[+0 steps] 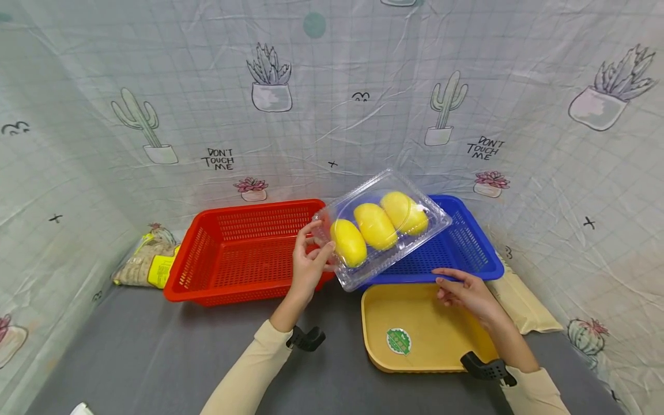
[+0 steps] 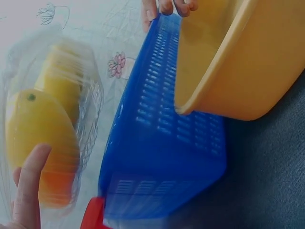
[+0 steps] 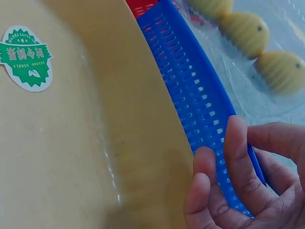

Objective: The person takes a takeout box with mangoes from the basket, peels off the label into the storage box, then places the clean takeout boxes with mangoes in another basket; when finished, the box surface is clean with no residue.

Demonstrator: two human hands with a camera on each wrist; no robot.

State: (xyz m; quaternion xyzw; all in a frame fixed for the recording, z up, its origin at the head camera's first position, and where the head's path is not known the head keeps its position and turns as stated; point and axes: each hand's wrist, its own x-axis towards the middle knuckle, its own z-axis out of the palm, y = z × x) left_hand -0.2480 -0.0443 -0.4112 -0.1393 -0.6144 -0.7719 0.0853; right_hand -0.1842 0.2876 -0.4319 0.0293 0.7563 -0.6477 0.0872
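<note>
My left hand (image 1: 310,262) grips the near left corner of a clear plastic clamshell box (image 1: 353,281), raised and tilted above the baskets. Inside lie three yellow, mango-like fruits (image 1: 374,226), seen through the lid. The left wrist view shows a fingertip against the box, beside a yellow fruit (image 2: 43,129). My right hand (image 1: 467,294) is at the front rim of the blue plastic basket (image 1: 469,230). In the right wrist view, its thumb and fingers (image 3: 237,148) pinch that rim from both sides. Part of the blue basket is hidden behind the box.
A red basket (image 1: 249,295) stands at the left, close to the blue one. In front of the blue basket sits a yellow tub (image 1: 420,323) with a green sticker. A bag (image 1: 142,262) lies far left, and a beige packet (image 1: 524,300) at the right. A printed curtain (image 1: 332,127) hangs behind.
</note>
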